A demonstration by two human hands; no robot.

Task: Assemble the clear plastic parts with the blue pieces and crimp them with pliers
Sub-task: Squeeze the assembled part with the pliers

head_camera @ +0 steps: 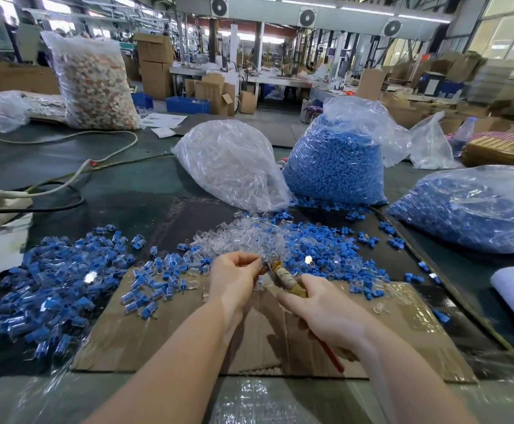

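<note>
Looking down over the counter (133, 191), we see our left hand (234, 278) with its fingers curled, pinching something small at the fingertips; the piece itself is too blurred and too covered by the fingers for us to say whether it is clear, blue or both. Our right hand (320, 313) grips the pliers (286, 278), whose wrapped, tan-coloured upper part points toward the left fingertips, while a red handle sticks out below the palm; the nose of the tool is mostly hidden where the two hands meet, so we cannot tell how its jaws stand. Both hands hover over a flattened cardboard sheet (164, 325). Just beyond them lies a loose heap of clear plastic parts (243, 237), ringed by scattered blue pieces (320, 243). To the left spreads a pile of joined clear-and-blue pieces (63, 283). Farther back stand a bag of clear parts (231, 163), an open bag of blue pieces (338, 166) beside it, and a second blue-filled bag (470, 209) at the right, cut off by the frame edge. A power strip (4, 200) with trailing cables lies at the far left, partly cropped.
</note>
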